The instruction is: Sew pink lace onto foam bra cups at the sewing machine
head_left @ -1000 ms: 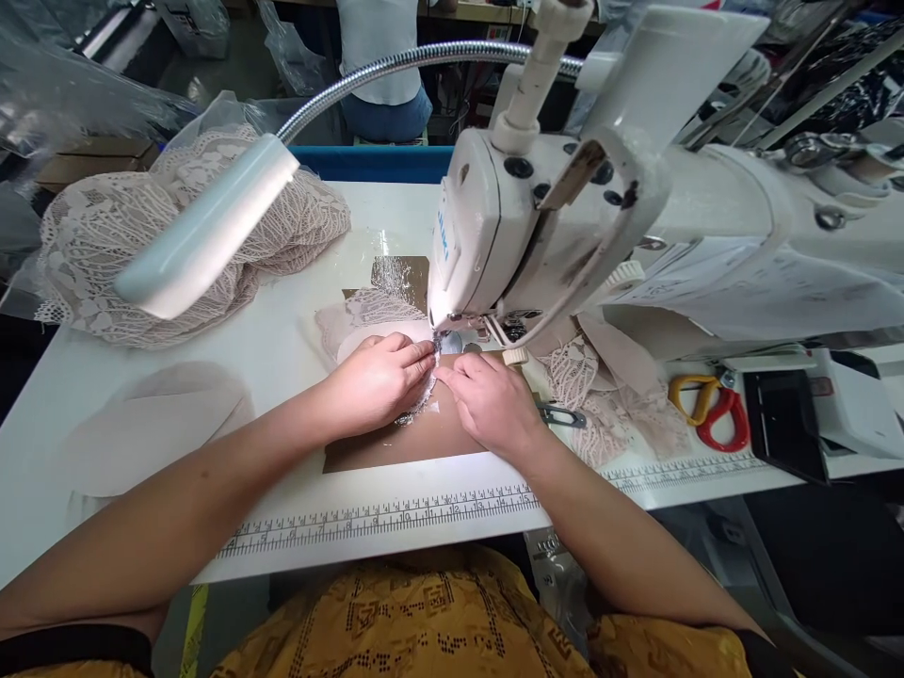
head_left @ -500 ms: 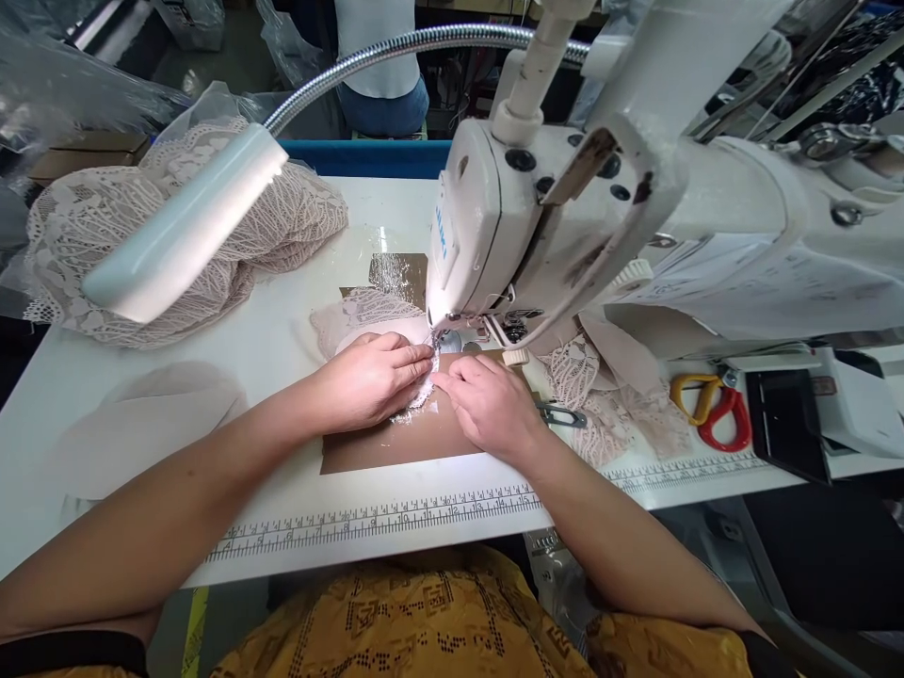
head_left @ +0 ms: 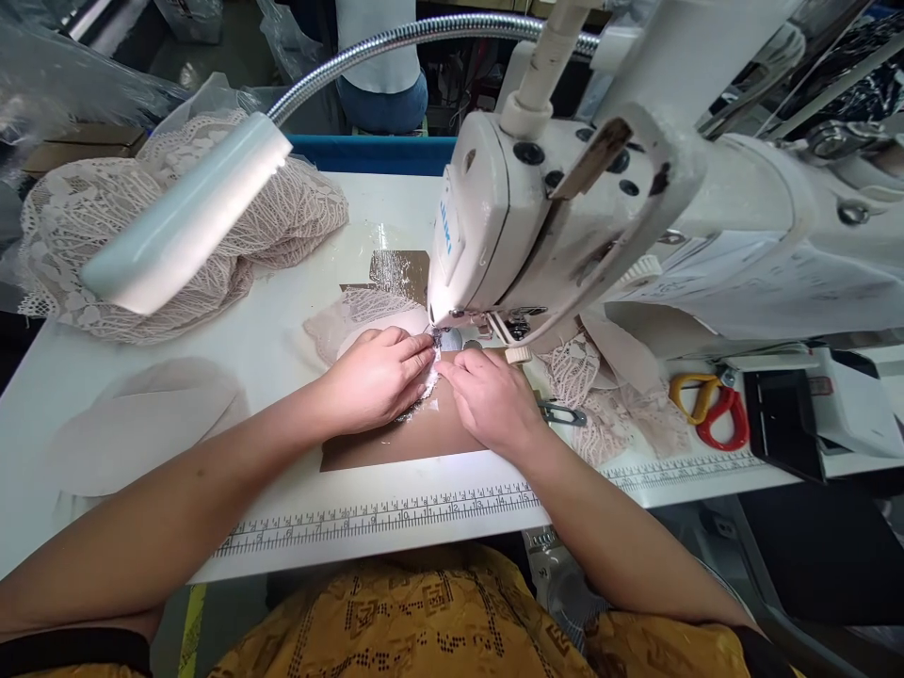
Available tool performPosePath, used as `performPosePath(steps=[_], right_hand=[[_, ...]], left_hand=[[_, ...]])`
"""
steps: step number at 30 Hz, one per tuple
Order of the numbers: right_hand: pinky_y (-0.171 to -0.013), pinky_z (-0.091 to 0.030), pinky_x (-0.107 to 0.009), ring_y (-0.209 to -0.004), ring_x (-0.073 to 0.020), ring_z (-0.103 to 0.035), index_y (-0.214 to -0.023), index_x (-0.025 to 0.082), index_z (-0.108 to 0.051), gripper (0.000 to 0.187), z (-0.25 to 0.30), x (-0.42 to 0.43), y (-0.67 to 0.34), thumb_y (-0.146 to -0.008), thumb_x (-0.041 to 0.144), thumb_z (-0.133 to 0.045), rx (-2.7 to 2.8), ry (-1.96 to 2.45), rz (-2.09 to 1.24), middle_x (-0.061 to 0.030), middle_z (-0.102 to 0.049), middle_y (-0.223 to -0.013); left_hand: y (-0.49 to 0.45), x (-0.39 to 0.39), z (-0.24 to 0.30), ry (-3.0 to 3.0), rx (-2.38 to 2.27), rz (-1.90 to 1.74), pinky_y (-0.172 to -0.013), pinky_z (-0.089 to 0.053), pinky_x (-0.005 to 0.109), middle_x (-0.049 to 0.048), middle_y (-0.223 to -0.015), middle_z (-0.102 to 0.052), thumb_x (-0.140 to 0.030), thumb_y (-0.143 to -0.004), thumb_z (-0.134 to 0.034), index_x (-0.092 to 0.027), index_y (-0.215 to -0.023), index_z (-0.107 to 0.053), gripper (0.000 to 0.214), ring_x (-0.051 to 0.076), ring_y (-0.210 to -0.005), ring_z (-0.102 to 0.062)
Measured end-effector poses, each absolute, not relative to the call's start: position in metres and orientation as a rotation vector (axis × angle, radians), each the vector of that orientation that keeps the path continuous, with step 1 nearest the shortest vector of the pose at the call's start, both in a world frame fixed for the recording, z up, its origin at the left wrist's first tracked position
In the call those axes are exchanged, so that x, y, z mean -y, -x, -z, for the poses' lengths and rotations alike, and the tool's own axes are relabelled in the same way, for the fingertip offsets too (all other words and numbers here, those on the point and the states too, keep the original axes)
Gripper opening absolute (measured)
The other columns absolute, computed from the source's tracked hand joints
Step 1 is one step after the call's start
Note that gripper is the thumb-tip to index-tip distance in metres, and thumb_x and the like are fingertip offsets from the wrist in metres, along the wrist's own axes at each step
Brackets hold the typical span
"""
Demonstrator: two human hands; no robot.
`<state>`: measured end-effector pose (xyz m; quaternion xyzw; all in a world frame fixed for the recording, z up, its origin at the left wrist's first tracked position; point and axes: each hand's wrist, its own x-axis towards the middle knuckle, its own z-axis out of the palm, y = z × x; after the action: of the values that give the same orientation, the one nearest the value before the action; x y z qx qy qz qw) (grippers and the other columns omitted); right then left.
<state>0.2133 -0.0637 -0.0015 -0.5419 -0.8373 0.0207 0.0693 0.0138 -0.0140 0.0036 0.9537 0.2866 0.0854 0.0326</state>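
With the needle at the middle of my clock, a mustard-yellow shirt with dark patterns (head_left: 402, 621) is closest to me, down at 6 o'clock. Next comes the long white table (head_left: 282, 471), with a black-and-white ruler strip (head_left: 395, 518) along its near edge. Past the ruler lies a flat, shiny brown sheet (head_left: 402, 447), also at 6 o'clock.

Over the brown sheet I see both bare hands. The right hand (head_left: 494, 391) is at 4 o'clock, its fingers curled in and its thumb side by the edge of a small pale pink piece with lace (head_left: 331, 325). I cannot tell if it pinches that edge. The left hand (head_left: 378, 377) is at 8 o'clock, fingers close together, pressing down on the pink piece. I cannot tell if it pinches any of it. The pink piece goes from under the left hand to the needle, and some of it pokes out at 9 o'clock.

A small grey metal clip (head_left: 563, 415) is at 4 o'clock, just beside the right wrist. Scissors with one red and one yellow handle (head_left: 724, 419) lie farther out, between 3 and 4. Thin pale pink rounded cloth pieces (head_left: 134, 438) lie between 8 and 9.

The big white sewing machine (head_left: 480, 217) stands from 12 to 3 o'clock. A pale blue-white lamp (head_left: 184, 217) hangs at 10, in front of a fat beige lace bundle (head_left: 77, 226). Farthest off, near 11, a person in a light top (head_left: 378, 47) sits.
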Motion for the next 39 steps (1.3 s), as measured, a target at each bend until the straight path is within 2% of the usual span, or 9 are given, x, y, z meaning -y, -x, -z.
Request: performPosePath(steps=[7, 13, 18, 22, 25, 32, 39], right_hand=[[-0.071, -0.035, -0.034, -0.085, -0.0235, -0.054, -0.119, 0.019, -0.067, 0.039, 0.004, 0.06, -0.214, -0.088, 0.011, -0.044, 2.463, 1.651, 0.004, -0.0076, -0.067, -0.095], [-0.077, -0.039, -0.033, -0.09, -0.0228, -0.057, -0.119, 0.018, -0.067, 0.038, 0.004, 0.063, -0.219, -0.089, 0.012, -0.045, 2.396, 1.613, -0.102, -0.0072, -0.069, -0.102], [-0.076, -0.04, -0.032, -0.091, -0.0222, -0.057, -0.117, 0.019, -0.067, 0.037, 0.003, 0.065, -0.219, -0.089, 0.011, -0.044, 2.363, 1.573, -0.156, -0.0071, -0.07, -0.102], [-0.074, -0.039, -0.032, -0.086, -0.0215, -0.056, -0.109, 0.018, -0.07, 0.034, 0.002, 0.065, -0.22, -0.088, 0.01, -0.044, 2.369, 1.536, -0.165, -0.0072, -0.068, -0.096], [-0.071, -0.038, -0.031, -0.082, -0.0207, -0.054, -0.104, 0.018, -0.072, 0.034, 0.002, 0.065, -0.22, -0.086, 0.009, -0.045, 2.402, 1.524, -0.169, -0.0073, -0.067, -0.093], [-0.068, -0.035, -0.03, -0.075, -0.0185, -0.05, -0.113, 0.019, -0.071, 0.038, 0.002, 0.063, -0.22, -0.087, 0.009, -0.045, 2.461, 1.506, -0.149, -0.0058, -0.064, -0.089], [-0.069, -0.035, -0.03, -0.077, -0.018, -0.05, -0.105, 0.02, -0.073, 0.033, 0.002, 0.063, -0.223, -0.088, 0.01, -0.046, 2.477, 1.482, -0.182, -0.0053, -0.065, -0.09]], left_hand=[[-0.015, 0.013, -0.006, -2.887, -0.959, -0.251, -0.088, -0.046, 0.046, 0.0161, -0.136, -0.056, -0.036, -0.097, -0.045, -0.008, -0.13, -0.058, 0.045, 0.03, -0.103, -0.054], [-0.007, 0.011, -0.01, -2.799, -0.777, -0.471, -0.087, -0.048, 0.039, 0.0158, -0.127, -0.061, -0.03, -0.098, -0.044, -0.011, -0.118, -0.065, 0.034, 0.025, -0.103, -0.057], [-0.005, 0.011, -0.009, -2.831, -0.647, -0.544, -0.083, -0.049, 0.037, 0.0119, -0.109, -0.069, -0.027, -0.099, -0.046, -0.015, -0.113, -0.068, 0.029, 0.022, -0.095, -0.058], [-0.005, 0.013, -0.009, -2.845, -0.624, -0.515, -0.078, -0.049, 0.036, 0.011, -0.094, -0.069, -0.029, -0.099, -0.046, -0.015, -0.108, -0.071, 0.03, 0.022, -0.086, -0.056], [-0.005, 0.014, -0.01, -2.819, -0.623, -0.477, -0.078, -0.049, 0.034, 0.011, -0.095, -0.069, -0.03, -0.099, -0.046, -0.014, -0.105, -0.072, 0.031, 0.021, -0.086, -0.055], [-0.004, 0.014, -0.007, -2.793, -0.632, -0.467, -0.079, -0.05, 0.033, 0.0112, -0.096, -0.068, -0.028, -0.098, -0.046, -0.013, -0.105, -0.072, 0.03, 0.021, -0.088, -0.056], [-0.002, 0.013, -0.005, -2.801, -0.638, -0.51, -0.078, -0.051, 0.033, 0.0118, -0.097, -0.067, -0.028, -0.099, -0.046, -0.013, -0.102, -0.071, 0.029, 0.02, -0.087, -0.057]])
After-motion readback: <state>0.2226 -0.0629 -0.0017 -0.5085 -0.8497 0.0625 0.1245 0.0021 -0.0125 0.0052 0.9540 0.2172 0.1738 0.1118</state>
